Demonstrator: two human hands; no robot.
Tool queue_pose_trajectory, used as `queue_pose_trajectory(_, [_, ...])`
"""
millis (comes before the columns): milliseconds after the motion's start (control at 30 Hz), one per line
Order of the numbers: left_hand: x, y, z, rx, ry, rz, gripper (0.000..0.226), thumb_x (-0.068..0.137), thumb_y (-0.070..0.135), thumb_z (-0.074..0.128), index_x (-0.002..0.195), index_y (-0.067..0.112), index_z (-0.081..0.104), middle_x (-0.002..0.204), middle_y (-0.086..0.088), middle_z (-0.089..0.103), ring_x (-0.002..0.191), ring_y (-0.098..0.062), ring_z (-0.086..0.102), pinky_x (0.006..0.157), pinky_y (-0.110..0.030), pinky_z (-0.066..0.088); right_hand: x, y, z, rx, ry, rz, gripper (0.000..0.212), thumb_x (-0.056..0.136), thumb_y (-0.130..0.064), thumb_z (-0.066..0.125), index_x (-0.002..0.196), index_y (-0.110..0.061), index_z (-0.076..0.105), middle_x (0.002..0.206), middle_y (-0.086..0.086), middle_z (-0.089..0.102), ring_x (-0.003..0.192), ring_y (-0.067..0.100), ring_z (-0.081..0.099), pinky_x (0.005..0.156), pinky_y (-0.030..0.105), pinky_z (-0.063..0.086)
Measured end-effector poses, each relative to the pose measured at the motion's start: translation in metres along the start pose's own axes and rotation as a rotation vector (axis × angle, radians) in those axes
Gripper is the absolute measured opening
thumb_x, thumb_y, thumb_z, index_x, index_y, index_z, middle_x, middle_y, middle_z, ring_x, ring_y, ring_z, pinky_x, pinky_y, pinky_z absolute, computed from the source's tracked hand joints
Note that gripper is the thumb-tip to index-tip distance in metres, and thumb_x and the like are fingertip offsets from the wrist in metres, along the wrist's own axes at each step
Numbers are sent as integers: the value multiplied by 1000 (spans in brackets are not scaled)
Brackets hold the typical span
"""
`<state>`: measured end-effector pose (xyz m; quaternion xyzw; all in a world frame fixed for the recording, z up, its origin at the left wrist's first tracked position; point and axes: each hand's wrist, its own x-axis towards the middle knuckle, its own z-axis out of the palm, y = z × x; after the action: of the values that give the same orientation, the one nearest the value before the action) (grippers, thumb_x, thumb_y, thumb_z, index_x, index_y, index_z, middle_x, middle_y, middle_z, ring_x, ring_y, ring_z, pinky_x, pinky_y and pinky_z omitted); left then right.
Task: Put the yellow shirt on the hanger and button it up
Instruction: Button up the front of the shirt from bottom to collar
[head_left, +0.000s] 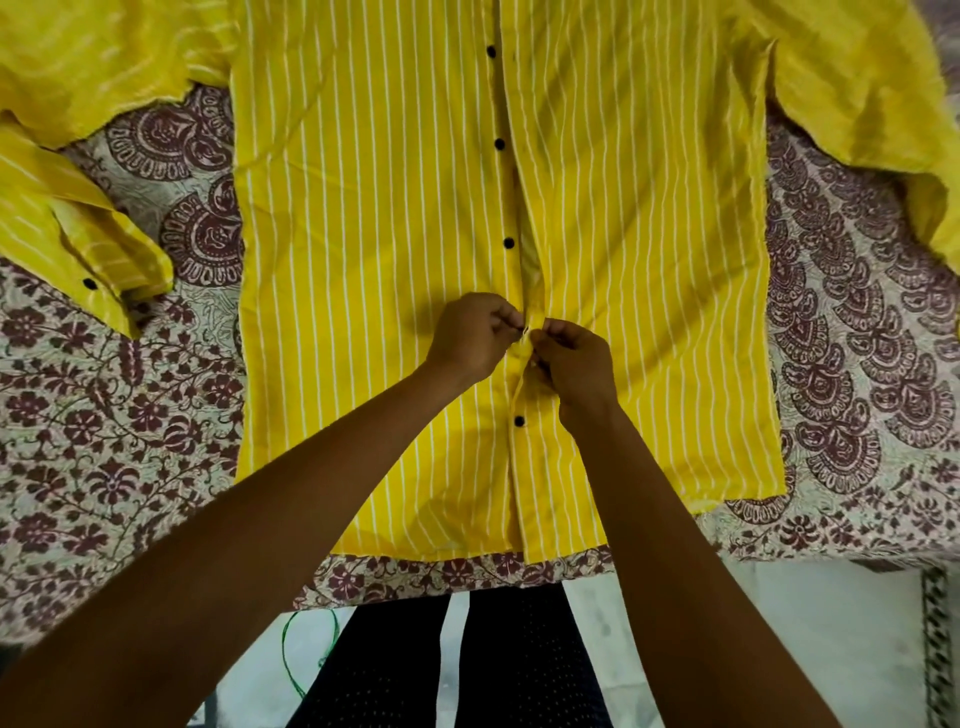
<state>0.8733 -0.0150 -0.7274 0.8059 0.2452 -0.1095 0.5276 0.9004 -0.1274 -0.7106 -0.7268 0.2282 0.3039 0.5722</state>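
The yellow shirt (374, 249) with white stripes lies flat, front up, on a patterned bedspread, hem towards me and collar out of view at the top. Black buttons run down its placket; one (508, 242) sits above my hands and one (519, 420) below them. My left hand (470, 335) pinches the left placket edge, where a small dark button shows at its fingertips. Facing it, my right hand (574, 361) pinches the right placket edge, and the fingertips of both hands almost meet. No hanger is visible.
The bedspread (104, 415) has a maroon floral and paisley print; its front edge runs just below the shirt hem. A sleeve with a black cuff button (89, 283) lies at the left, the other sleeve (857, 93) at the upper right. My dark-trousered legs (493, 665) stand on a pale floor.
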Motion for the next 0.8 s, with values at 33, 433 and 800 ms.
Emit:
queue_pose_trajectory(33, [1, -1, 0, -12, -10, -10, 13, 83, -1, 61, 92, -3, 69, 91, -19, 70, 80, -19, 63, 60, -9, 41, 0, 1, 2, -17, 15, -14, 25, 88, 4, 55, 73, -16, 58, 54, -1, 56, 37, -2, 47, 42, 13, 40])
queue_pose_trajectory(433, [4, -9, -2, -78, -49, -28, 17, 82, -3, 62, 98, -2, 67, 70, -6, 61, 56, 7, 56, 55, -2, 39, -6, 10, 10, -294, 206, -384, 29, 79, 4, 64, 102, -9, 50, 86, 1, 66, 67, 4, 61, 61, 9, 43])
queue_pose_trajectory(800, [5, -5, -2, -114, -10, -107, 13, 77, -1, 66, 88, 5, 63, 61, 0, 58, 59, -6, 57, 61, -22, 47, -7, 12, 4, -342, 153, -454, 34, 79, 2, 65, 94, -17, 43, 79, -5, 66, 63, -4, 61, 61, 11, 45])
